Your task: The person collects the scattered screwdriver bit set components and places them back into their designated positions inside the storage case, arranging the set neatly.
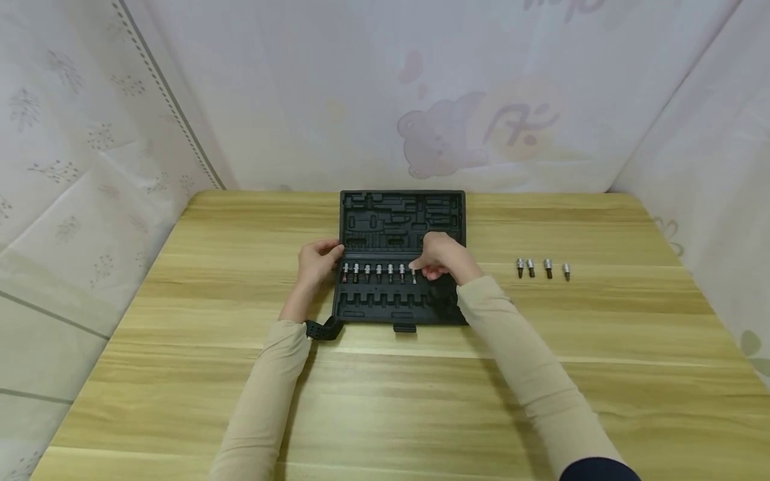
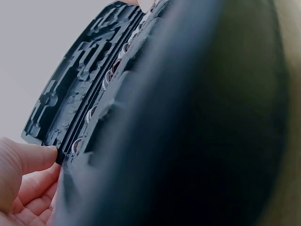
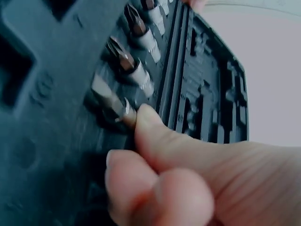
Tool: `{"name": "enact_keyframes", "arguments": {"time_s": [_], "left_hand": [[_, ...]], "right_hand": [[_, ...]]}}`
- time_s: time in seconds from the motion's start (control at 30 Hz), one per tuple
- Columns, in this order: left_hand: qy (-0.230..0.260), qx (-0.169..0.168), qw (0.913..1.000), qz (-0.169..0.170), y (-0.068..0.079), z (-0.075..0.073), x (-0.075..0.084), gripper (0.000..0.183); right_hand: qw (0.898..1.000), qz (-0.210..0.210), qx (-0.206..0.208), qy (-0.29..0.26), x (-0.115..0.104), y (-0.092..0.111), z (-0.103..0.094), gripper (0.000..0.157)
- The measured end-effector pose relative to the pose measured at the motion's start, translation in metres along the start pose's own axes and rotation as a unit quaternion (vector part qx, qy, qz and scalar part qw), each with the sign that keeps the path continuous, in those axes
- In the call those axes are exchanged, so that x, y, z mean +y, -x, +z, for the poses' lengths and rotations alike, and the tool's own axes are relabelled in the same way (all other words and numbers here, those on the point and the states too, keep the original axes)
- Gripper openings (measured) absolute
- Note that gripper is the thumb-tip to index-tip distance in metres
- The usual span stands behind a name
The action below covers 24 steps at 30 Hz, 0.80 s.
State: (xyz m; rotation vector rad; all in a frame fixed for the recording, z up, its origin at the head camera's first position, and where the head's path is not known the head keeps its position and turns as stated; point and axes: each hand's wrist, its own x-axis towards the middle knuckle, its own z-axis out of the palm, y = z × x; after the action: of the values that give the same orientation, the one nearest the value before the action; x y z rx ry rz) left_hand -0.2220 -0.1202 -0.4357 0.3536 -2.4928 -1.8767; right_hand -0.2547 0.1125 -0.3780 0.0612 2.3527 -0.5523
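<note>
An open black tool case [image 1: 373,310] lies on the table, a row of bit sockets [image 1: 379,272] set in its slots. My left hand [image 1: 317,260] grips the case's left edge near the hinge; in the left wrist view the thumb [image 2: 35,156] lies on the edge, the fingers below. My right hand [image 1: 444,255] is at the right end of the row. There its thumb [image 3: 153,127] presses on a flat-blade bit socket [image 3: 110,101] lying at its slot, the other fingers curled. Cross-tipped bit sockets [image 3: 134,70] sit beside it.
Several loose bit sockets [image 1: 548,267] stand or lie on the wooden table [image 1: 385,401] to the right of the case. The case lid [image 1: 397,217] is folded back toward the patterned curtain [image 1: 337,93]. A black strap [image 1: 325,329] is at the left wrist.
</note>
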Motion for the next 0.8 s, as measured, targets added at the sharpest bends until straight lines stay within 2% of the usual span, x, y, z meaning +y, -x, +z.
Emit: {"name": "enact_keyframes", "arguments": {"time_s": [0.17, 0.3, 0.5, 0.6, 0.8], "left_hand": [[-0.005, 0.002, 1.0, -0.004, -0.001, -0.001, 0.0, 0.027], [-0.006, 0.002, 0.9999, -0.009, -0.001, 0.0, -0.001, 0.027], [-0.003, 0.0, 0.9999, -0.01, 0.0, 0.0, 0.0, 0.028], [-0.003, 0.0, 1.0, -0.008, 0.0, 0.001, 0.0, 0.028], [-0.009, -0.001, 1.0, -0.004, 0.0, 0.001, -0.001, 0.028]], "right_hand": [[0.997, -0.037, 0.054, 0.036, -0.002, 0.011, 0.006, 0.028], [0.994, -0.05, 0.094, 0.034, 0.001, 0.014, 0.011, 0.027], [0.987, -0.085, 0.129, -0.03, 0.018, 0.016, 0.018, 0.038], [0.983, -0.097, 0.14, -0.07, 0.026, 0.019, 0.018, 0.033], [0.972, -0.121, 0.17, -0.106, 0.036, 0.027, 0.012, 0.024]]}}
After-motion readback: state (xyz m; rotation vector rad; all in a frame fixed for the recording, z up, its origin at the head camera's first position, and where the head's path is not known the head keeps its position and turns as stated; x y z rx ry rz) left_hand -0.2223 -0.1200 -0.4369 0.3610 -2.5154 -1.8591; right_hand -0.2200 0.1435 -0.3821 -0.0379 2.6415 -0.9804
